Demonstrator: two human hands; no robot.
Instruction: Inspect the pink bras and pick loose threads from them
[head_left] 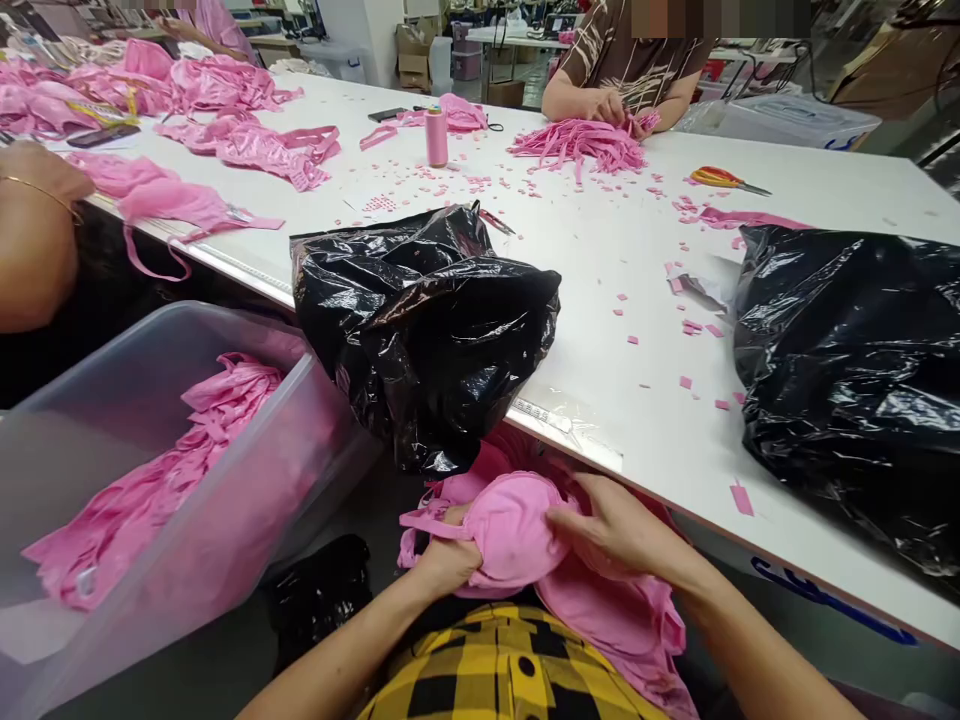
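A pink bra (517, 525) is held in both hands just below the table edge, one cup facing up. My left hand (450, 560) is closed around its left side near a strap, the fingers partly hidden by the fabric. On the other side, my right hand (600, 520) grips the cup's edge, thumb on top. More pink fabric hangs over my lap toward the lower right. Beyond the bra, a crumpled black plastic bag (427, 330) lies over the table edge.
A clear plastic bin (300, 400) with pink garments stands at left. The white table (585, 300) bears pink scraps, a thread spool (436, 138), yellow-handled scissors (727, 180) and another black bag (855, 370). A person across handles pink straps (577, 145); another person's arm is at left.
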